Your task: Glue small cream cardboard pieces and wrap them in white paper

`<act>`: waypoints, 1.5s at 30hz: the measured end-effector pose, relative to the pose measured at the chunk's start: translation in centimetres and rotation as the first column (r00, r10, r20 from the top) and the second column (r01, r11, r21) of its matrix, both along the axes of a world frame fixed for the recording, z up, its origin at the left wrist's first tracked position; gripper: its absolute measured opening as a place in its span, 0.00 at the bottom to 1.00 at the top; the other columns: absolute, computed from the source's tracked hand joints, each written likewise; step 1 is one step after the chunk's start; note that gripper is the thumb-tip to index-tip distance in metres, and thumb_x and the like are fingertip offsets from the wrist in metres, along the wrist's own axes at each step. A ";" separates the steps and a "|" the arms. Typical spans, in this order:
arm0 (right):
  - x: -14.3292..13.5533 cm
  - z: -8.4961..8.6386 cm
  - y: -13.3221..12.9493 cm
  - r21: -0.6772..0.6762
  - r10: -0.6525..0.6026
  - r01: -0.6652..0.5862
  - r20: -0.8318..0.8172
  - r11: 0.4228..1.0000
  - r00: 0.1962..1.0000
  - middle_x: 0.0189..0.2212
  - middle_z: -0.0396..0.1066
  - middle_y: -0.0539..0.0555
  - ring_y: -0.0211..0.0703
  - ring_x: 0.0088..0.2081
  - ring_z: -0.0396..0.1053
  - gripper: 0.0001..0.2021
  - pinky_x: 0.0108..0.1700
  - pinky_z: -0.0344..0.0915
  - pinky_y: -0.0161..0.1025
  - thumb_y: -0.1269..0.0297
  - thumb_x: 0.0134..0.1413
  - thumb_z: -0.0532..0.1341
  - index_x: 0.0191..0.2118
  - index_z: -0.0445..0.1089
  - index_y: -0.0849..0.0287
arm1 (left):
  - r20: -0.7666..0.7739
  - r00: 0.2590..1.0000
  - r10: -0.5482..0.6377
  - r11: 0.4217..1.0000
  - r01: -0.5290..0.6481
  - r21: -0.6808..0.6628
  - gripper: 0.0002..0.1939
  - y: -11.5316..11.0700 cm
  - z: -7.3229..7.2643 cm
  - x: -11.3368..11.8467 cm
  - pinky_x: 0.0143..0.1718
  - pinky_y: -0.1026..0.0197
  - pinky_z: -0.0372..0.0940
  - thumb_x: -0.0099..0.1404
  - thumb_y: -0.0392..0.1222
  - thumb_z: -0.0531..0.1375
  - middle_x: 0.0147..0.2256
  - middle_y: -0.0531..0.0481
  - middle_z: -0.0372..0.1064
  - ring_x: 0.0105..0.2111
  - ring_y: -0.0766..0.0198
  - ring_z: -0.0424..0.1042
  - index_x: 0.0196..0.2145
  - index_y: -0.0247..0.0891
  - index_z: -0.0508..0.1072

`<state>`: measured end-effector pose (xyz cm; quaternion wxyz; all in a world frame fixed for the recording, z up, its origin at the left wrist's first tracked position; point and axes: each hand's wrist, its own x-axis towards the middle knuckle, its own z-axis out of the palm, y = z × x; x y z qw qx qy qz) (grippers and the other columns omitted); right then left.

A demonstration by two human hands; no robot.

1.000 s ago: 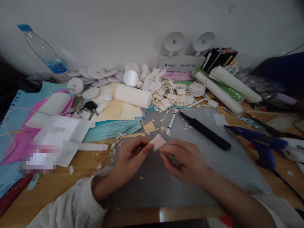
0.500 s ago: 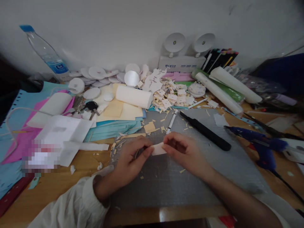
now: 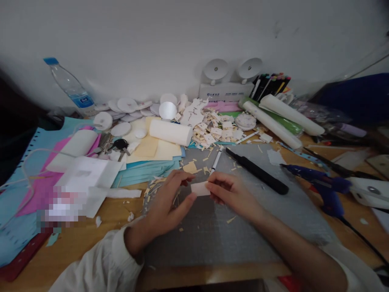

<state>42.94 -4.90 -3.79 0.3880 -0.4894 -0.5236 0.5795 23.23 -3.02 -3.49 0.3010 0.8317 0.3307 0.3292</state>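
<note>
A small pale rectangle of paper (image 3: 199,189) is pinched at its right end between the thumb and fingers of my right hand (image 3: 229,192). My left hand (image 3: 170,202) is at the paper's left end, its thumb and fingers apart, with the thumb tip close to the lower left corner. Both hands are over a grey cutting mat (image 3: 212,239). Just beyond my right hand lies a white pen (image 3: 216,160). A black knife-like tool (image 3: 258,170) rests to the right of the pen.
A blue glue gun (image 3: 319,182) lies at the right. Pale scraps (image 3: 190,167) litter the mat's far left. Behind are a pile of small cut pieces (image 3: 212,129), a white roll (image 3: 170,132) and blue sheets (image 3: 148,172). A water bottle (image 3: 69,87) stands back left.
My left thumb and fingers have parted and let go of the paper's left end. My right hand still holds it. The whole view has shifted slightly.
</note>
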 end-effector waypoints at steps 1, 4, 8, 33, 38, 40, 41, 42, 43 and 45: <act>0.1 0.0 0.1 0.016 0.000 0.000 0.002 1.000 1.000 0.19 0.60 0.43 0.30 0.20 0.57 0.13 0.21 0.53 0.31 0.53 0.53 0.60 0.28 0.64 0.58 | -0.039 0.999 -0.001 0.998 0.004 0.061 0.18 0.0 0.1 0.0 0.48 0.58 0.61 0.65 0.39 0.57 0.46 0.44 0.62 0.46 0.60 0.63 0.52 0.37 0.61; 0.2 -0.1 0.3 0.072 0.018 -0.021 0.054 0.997 0.998 0.19 0.59 0.43 0.30 0.19 0.57 0.14 0.20 0.52 0.30 0.52 0.54 0.59 0.27 0.63 0.58 | -0.156 0.988 -0.002 0.973 0.038 0.228 0.22 0.2 0.3 0.1 0.50 0.55 0.61 0.62 0.41 0.61 0.47 0.43 0.63 0.48 0.57 0.63 0.52 0.37 0.62; 0.0 -0.5 0.4 0.146 0.044 -0.066 0.147 0.987 0.988 0.18 0.59 0.44 0.31 0.19 0.57 0.15 0.20 0.54 0.30 0.51 0.54 0.56 0.27 0.63 0.58 | -0.260 0.966 -0.010 0.937 0.099 0.334 0.16 0.3 0.5 0.6 0.47 0.55 0.63 0.64 0.38 0.59 0.43 0.45 0.67 0.45 0.59 0.65 0.49 0.38 0.64; 4.8 -0.7 2.0 0.322 -0.226 -0.229 0.904 0.919 0.364 0.36 0.75 0.56 0.46 0.37 0.72 0.10 0.35 0.61 0.37 0.62 0.59 0.52 0.42 0.67 0.57 | -0.392 0.916 0.081 0.934 0.067 0.352 0.10 6.0 1.1 5.9 0.45 0.55 0.64 0.62 0.38 0.60 0.39 0.44 0.72 0.43 0.57 0.70 0.42 0.34 0.72; 5.3 -0.3 2.0 0.266 -0.215 -0.224 0.950 0.938 0.228 0.35 0.76 0.57 0.47 0.36 0.74 0.10 0.33 0.59 0.37 0.68 0.57 0.52 0.43 0.66 0.56 | -0.478 0.876 0.062 0.938 0.112 0.327 0.11 7.5 -0.9 8.5 0.44 0.52 0.65 0.62 0.40 0.60 0.40 0.41 0.72 0.42 0.54 0.71 0.42 0.33 0.72; 5.4 -0.2 2.0 0.262 -0.222 -0.214 0.956 0.941 0.191 0.35 0.76 0.58 0.48 0.36 0.74 0.10 0.32 0.59 0.38 0.69 0.56 0.52 0.42 0.66 0.57 | -0.496 0.866 0.062 0.939 0.117 0.323 0.13 7.3 -0.8 8.8 0.45 0.51 0.65 0.63 0.41 0.60 0.41 0.39 0.72 0.44 0.53 0.71 0.43 0.31 0.71; 5.4 -0.2 2.0 0.261 -0.226 -0.210 0.958 0.942 0.177 0.34 0.76 0.58 0.49 0.36 0.74 0.09 0.32 0.59 0.38 0.69 0.56 0.52 0.41 0.66 0.57 | -0.498 0.865 0.066 0.939 0.115 0.325 0.15 7.0 -0.5 8.6 0.46 0.51 0.65 0.63 0.42 0.59 0.42 0.38 0.71 0.45 0.52 0.70 0.45 0.31 0.70; 5.4 -0.3 2.0 0.263 -0.230 -0.208 0.959 0.942 0.167 0.34 0.76 0.59 0.50 0.36 0.74 0.09 0.32 0.59 0.39 0.69 0.56 0.52 0.41 0.66 0.57 | -0.496 0.865 0.073 0.938 0.110 0.329 0.16 6.5 0.0 8.3 0.48 0.50 0.64 0.63 0.43 0.59 0.44 0.38 0.71 0.47 0.52 0.69 0.46 0.31 0.69; 5.4 -0.3 2.1 0.265 -0.234 -0.208 0.959 0.942 0.160 0.34 0.76 0.59 0.51 0.36 0.74 0.09 0.31 0.59 0.39 0.69 0.56 0.52 0.41 0.67 0.57 | -0.491 0.867 0.084 0.937 0.099 0.336 0.17 5.8 0.6 7.7 0.49 0.50 0.63 0.64 0.43 0.58 0.46 0.38 0.70 0.49 0.51 0.68 0.48 0.31 0.68; 5.3 -0.4 2.1 0.270 -0.240 -0.212 0.958 0.939 0.157 0.34 0.76 0.58 0.51 0.36 0.74 0.09 0.30 0.58 0.39 0.68 0.56 0.52 0.41 0.67 0.57 | -0.474 0.872 0.119 0.934 0.064 0.353 0.18 4.1 1.9 5.9 0.51 0.49 0.62 0.64 0.42 0.57 0.48 0.38 0.68 0.51 0.51 0.66 0.50 0.32 0.66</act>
